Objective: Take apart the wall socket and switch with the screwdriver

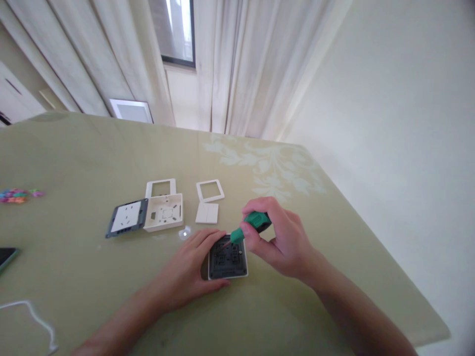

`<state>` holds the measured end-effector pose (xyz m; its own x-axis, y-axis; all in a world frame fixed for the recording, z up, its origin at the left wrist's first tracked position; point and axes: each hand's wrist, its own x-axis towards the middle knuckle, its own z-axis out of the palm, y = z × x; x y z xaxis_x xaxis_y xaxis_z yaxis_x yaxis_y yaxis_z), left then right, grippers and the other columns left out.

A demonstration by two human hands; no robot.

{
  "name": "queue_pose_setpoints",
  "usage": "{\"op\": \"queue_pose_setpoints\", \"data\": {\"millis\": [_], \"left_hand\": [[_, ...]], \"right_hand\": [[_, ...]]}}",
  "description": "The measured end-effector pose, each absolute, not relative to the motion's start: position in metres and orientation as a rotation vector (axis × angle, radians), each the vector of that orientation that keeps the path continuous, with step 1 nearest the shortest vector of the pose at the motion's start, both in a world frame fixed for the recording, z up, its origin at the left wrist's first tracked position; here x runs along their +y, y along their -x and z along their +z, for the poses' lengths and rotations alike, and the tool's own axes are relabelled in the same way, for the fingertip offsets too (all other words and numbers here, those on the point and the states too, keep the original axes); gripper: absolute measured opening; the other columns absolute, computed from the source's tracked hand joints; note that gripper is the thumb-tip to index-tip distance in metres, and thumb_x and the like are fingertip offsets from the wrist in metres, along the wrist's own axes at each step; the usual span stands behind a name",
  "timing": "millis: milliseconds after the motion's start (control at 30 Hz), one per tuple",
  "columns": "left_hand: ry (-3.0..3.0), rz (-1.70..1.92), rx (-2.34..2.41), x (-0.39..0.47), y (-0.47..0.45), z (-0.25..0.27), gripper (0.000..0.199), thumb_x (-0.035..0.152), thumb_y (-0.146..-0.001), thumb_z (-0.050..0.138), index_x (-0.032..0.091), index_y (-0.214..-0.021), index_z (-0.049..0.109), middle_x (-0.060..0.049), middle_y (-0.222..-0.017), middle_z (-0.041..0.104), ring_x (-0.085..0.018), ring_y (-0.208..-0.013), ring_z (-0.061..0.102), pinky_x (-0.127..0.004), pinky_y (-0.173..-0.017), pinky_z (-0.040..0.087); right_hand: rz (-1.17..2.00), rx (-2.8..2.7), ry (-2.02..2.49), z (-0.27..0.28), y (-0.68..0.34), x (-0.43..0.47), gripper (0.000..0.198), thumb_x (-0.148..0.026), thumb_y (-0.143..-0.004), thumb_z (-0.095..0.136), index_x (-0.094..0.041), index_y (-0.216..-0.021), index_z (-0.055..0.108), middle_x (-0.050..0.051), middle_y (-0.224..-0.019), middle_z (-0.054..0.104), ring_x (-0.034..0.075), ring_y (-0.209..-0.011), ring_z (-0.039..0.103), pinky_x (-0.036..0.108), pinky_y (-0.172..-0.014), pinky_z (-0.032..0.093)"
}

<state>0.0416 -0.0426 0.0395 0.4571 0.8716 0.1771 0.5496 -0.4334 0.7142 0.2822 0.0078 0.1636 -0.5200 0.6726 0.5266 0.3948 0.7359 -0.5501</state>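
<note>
Your right hand (pixel 280 240) is clamped around the green screwdriver (pixel 256 221), shaft over the dark square panel (pixel 227 267); your left hand (pixel 191 262) grips that panel, thumb nearside, fingers farside, well left of the near right corner of the table (pixel 89 257)

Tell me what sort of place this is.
Probably a room in a home, though it could be an office: pale curtains hang beside a window, and the table has a leafy pattern.
</note>
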Motion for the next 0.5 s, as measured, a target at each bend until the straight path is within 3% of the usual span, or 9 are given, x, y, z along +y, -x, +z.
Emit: {"op": "queue_pose_setpoints", "data": {"millis": [300,367,500], "left_hand": [[-2.138,0.750,1.189,-0.041,-0.043,0.041,0.081,0.043,-0.084,0.091,0.032,-0.154,0.052,-0.010,-0.153,0.063,-0.036,-0.140,0.063,-0.055,-0.119,0.054],[-2.147,0.752,1.199,-0.041,-0.044,0.043,0.079,0.044,-0.085,0.090,0.032,-0.154,0.052,-0.009,-0.153,0.064,-0.035,-0.140,0.063,-0.055,-0.120,0.054],[-2.187,0.802,1.195,-0.042,-0.045,0.044,0.073,0.043,-0.086,0.087,0.033,-0.151,0.055,-0.005,-0.145,0.069,-0.034,-0.131,0.069,-0.053,-0.113,0.060]], "right_hand": [[0.477,-2.290,0.585,0.168,-0.285,0.008,0.015,-0.023,-0.104,0.062,-0.024,-0.118,0.057,0.003,-0.095,0.071,0.016,-0.081,0.067,0.027,-0.074,0.056],[0.343,-2.338,0.589,0.172,-0.284,0.006,0.011,-0.030,-0.106,0.064,-0.023,-0.113,0.059,0.002,-0.088,0.070,0.017,-0.076,0.065,0.028,-0.070,0.052],[0.014,-2.413,0.825,0.186,-0.274,0.001,0.028,-0.045,-0.112,0.060,-0.022,-0.097,0.063,0.000,-0.073,0.069,0.015,-0.062,0.059,0.029,-0.061,0.040]]}}
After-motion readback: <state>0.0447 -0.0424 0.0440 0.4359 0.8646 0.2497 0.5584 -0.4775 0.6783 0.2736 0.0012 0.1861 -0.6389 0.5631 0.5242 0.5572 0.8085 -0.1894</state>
